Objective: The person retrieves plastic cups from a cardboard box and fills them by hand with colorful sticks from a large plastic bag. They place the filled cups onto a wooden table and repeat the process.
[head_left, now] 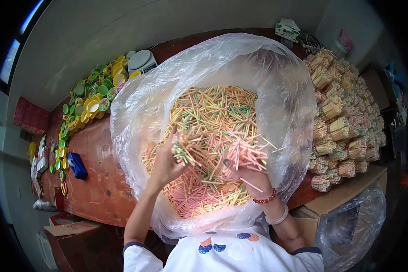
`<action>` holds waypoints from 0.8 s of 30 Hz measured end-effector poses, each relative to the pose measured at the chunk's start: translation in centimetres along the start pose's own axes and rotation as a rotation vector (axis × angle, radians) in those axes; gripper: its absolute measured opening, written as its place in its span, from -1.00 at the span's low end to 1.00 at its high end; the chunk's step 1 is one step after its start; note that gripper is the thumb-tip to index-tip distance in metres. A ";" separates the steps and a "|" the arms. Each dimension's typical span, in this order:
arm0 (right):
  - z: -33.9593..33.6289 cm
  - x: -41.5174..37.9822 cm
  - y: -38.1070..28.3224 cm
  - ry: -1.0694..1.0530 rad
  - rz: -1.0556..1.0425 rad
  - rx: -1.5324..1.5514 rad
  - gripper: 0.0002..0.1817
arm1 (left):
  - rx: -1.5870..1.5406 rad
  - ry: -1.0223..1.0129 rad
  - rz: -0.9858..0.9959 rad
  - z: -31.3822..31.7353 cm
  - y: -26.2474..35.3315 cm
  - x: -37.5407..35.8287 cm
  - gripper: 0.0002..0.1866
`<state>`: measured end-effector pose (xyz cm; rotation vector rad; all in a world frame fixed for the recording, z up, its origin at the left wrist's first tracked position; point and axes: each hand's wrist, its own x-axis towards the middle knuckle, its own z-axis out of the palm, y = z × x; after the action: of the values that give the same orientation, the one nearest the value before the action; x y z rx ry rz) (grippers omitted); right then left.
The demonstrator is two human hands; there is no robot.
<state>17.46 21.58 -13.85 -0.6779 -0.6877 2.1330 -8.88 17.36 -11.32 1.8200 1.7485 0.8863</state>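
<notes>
A large clear plastic bag (136,104) lies open in front of me, full of short thin sticks (213,109) in yellow, pink and green. Over the left part of the pile, my left hand (168,162) is closed around a bunch of mixed sticks (184,152). My right hand (249,177), with a red bead bracelet and a pale bangle at the wrist, grips a bunch of mostly pink sticks (247,155) over the right part. One loose pink stick lies across that hand.
Many tied stick bundles (344,122) are heaped at the right. Yellow and green round containers (93,105), a scale (141,61) and a blue object (77,166) are at the left. Cardboard boxes (344,195) stand below the table (95,195); a tissue box (287,31) sits at the back.
</notes>
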 end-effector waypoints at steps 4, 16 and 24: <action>0.7 0.3 -0.5 -0.091 0.235 0.153 -0.50 | -0.873 0.133 -0.182 2.6 2.0 -1.0 -0.62; 4.9 0.0 1.5 0.108 -0.589 -1.200 -0.26 | -0.820 0.212 0.148 4.1 8.0 -0.1 -0.73; 5.7 0.1 0.8 0.055 -0.718 -1.234 -0.28 | -0.966 0.105 0.084 5.1 6.9 -0.5 -0.30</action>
<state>13.27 19.85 -10.38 -0.8849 -1.8924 0.8642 -0.42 16.80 -9.93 1.1950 0.9745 1.5287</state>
